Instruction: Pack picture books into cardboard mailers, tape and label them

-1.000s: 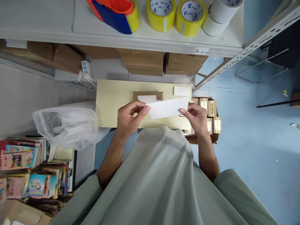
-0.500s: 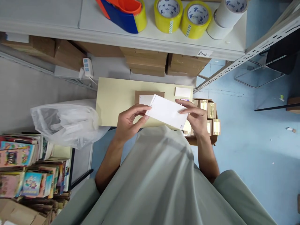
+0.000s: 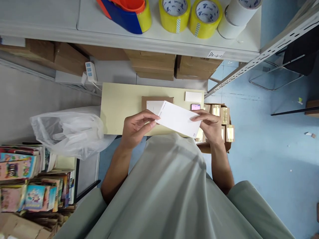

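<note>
A white rectangular card or sheet (image 3: 178, 119) with small print near its short ends is held tilted in front of me. My left hand (image 3: 137, 127) pinches its left end between thumb and fingers. At the other end, my right hand (image 3: 208, 124) grips it, fingers on top and thumb underneath. Partly hidden behind it, a brown cardboard box (image 3: 144, 103) with a white sheet (image 3: 154, 106) on top rests on the pale yellow table (image 3: 119, 99). A phone (image 3: 195, 107) with a lit screen lies above my right hand, near a white stack of paper (image 3: 193, 96).
A shelf (image 3: 124, 36) ahead carries a tape dispenser (image 3: 129, 16) and several tape rolls (image 3: 205, 20). Right of the table stands a carton of small taped boxes (image 3: 225, 116). On the left are a clear plastic bag (image 3: 67, 129), piled books (image 3: 35, 196) and a power strip (image 3: 91, 72).
My right fingers have drawn in from above the phone, which now shows fully. Both hands keep hold of the white card, and the view has shifted slightly.
</note>
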{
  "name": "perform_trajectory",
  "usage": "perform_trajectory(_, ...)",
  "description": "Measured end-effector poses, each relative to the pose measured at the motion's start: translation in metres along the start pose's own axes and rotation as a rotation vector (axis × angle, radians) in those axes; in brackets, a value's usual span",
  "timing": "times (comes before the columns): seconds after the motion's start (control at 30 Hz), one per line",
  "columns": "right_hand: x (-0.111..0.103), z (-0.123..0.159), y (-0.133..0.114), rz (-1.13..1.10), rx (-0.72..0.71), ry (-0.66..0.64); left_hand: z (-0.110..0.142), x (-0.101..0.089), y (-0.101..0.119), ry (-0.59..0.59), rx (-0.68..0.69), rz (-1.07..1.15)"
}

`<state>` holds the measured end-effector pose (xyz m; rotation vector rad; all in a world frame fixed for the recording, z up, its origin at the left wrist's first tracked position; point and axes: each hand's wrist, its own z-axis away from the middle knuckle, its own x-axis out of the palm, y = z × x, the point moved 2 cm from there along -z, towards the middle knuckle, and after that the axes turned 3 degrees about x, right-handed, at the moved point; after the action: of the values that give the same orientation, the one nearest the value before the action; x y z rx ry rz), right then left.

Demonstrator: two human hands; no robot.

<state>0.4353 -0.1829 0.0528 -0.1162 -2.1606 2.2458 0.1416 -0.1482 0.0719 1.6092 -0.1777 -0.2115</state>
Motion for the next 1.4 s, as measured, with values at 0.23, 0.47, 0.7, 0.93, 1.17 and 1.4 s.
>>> perform_trajectory(0.23,-0.003,-0.003,0.001,-0.008,0.011,-0.012,-0.003,0.002,0.002,-0.019,0.002,0.016)
perform_trajectory(0.47,-0.006,-0.007,0.004,0.000,0.032,-0.029,-0.003,0.006,0.007,-0.006,0.006,0.033)
perform_trajectory(0.7,-0.009,-0.011,0.008,-0.036,0.044,-0.042,-0.004,0.010,0.012,-0.011,0.018,0.039)
perform_trajectory(0.93,-0.011,-0.020,0.012,-0.055,0.030,-0.089,-0.007,0.018,0.026,0.037,0.000,0.004)
perform_trajectory(1.17,0.007,-0.039,0.011,0.099,-0.042,-0.219,-0.002,0.021,0.037,0.092,-0.104,-0.098)
perform_trajectory(1.4,0.066,-0.043,-0.012,0.170,-0.081,-0.312,0.008,0.009,0.034,0.139,-0.110,-0.220)
